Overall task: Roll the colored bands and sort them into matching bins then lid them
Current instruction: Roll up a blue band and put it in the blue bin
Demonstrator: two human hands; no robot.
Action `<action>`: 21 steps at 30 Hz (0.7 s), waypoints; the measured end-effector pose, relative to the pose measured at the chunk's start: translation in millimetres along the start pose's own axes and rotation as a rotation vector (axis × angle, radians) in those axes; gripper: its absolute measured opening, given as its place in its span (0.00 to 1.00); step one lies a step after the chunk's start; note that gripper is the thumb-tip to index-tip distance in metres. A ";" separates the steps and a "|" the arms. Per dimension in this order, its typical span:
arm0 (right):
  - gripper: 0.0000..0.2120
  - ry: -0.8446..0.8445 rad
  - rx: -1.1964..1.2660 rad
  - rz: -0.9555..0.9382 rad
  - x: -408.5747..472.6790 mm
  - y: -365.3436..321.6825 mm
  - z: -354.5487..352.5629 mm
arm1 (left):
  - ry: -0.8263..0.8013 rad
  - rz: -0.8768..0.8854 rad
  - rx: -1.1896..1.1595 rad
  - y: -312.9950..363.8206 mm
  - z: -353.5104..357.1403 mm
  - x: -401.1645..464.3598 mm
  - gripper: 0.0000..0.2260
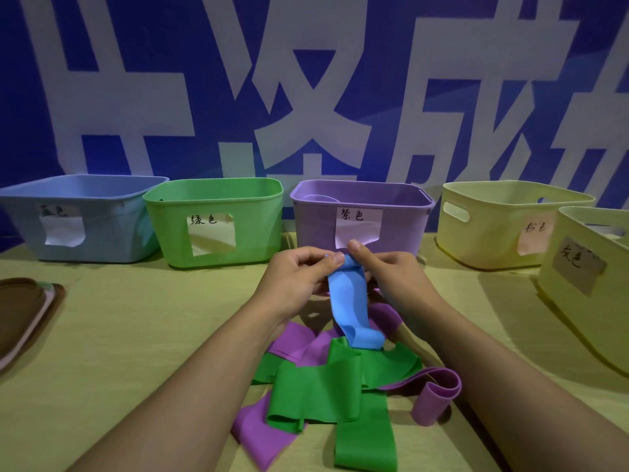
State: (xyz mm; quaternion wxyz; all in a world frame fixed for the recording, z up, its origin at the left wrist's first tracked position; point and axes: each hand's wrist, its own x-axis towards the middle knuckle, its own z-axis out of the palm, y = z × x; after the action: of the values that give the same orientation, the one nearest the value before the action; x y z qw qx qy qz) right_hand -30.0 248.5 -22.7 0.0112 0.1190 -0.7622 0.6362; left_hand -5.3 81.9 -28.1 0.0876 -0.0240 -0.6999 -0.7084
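Table bins labelled 绿色, 紫色; both hands pinch blue band

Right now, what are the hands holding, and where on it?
Both the left hand and right hand pinch the blue band at its top end; the rest hangs down onto the pile.

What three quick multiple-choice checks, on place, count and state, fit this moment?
1. Where is the blue bin? A far left of the row B between green and purple C far right
2. How many bins stand on the table? A three B five C seven
3. What is the blue band doing? A lying flat B held up by both hands C inside a bin

A: it stands left of the green bin.
B: blue, green, purple, two yellow.
B: left hand and right hand pinch its top end.
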 end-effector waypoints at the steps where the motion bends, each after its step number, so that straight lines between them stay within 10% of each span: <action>1: 0.23 -0.001 -0.006 -0.010 0.1 0.8 -0.1 | 0.006 0.005 0.006 -0.3 0.1 0.1 0.06; 21: 0.09 -0.105 0.112 -0.123 7.2 8.7 -0.1 | -0.022 -0.107 -0.076 1.9 3.7 0.4 0.17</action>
State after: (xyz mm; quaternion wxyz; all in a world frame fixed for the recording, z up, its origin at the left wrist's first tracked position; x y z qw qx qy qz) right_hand -38.7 248.8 -29.9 0.0034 0.1993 -0.7162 0.6688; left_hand -5.7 85.6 -26.0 0.0409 0.0025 -0.6738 -0.7378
